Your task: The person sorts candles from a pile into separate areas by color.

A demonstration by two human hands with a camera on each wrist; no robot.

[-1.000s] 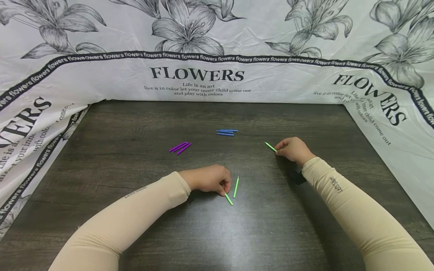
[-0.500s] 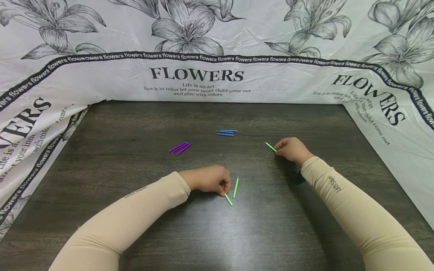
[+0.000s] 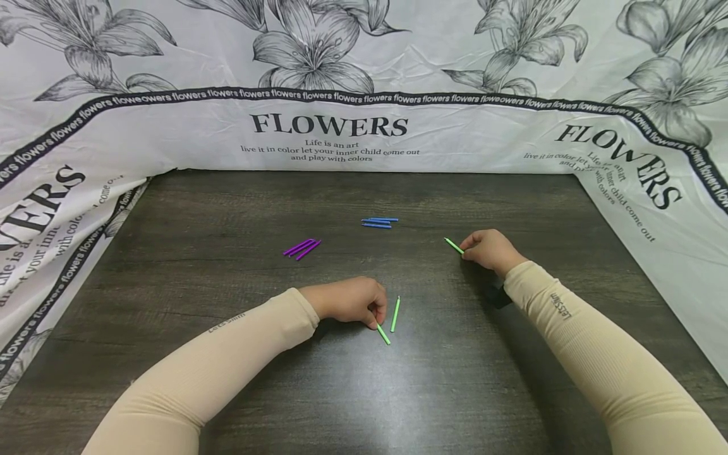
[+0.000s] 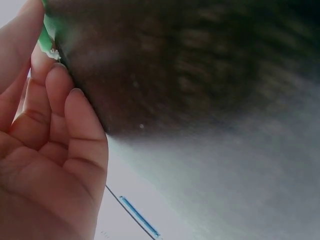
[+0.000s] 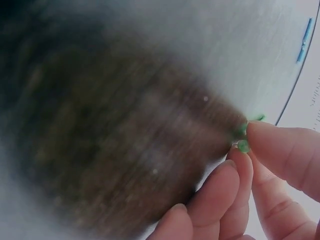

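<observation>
In the head view my left hand [image 3: 354,300] pinches one end of a thin light-green candle [image 3: 384,335] between thumb and fingers, low at the tabletop. The left wrist view shows a white wick at the end of this green candle [image 4: 46,39]. A second green candle [image 3: 395,315] lies just right of that hand, untouched. Farther right, my right hand [image 3: 491,250] holds a third green candle [image 3: 454,246] by its near end, its tip pointing up-left. Its round end [image 5: 243,146] shows between thumb and fingertips in the right wrist view.
Three purple candles [image 3: 303,248] lie side by side on the dark wooden table [image 3: 227,202], left of the middle. Several blue candles [image 3: 378,224] form a small group farther back. A white flower-print cloth [image 3: 455,136] borders the table at the back and sides.
</observation>
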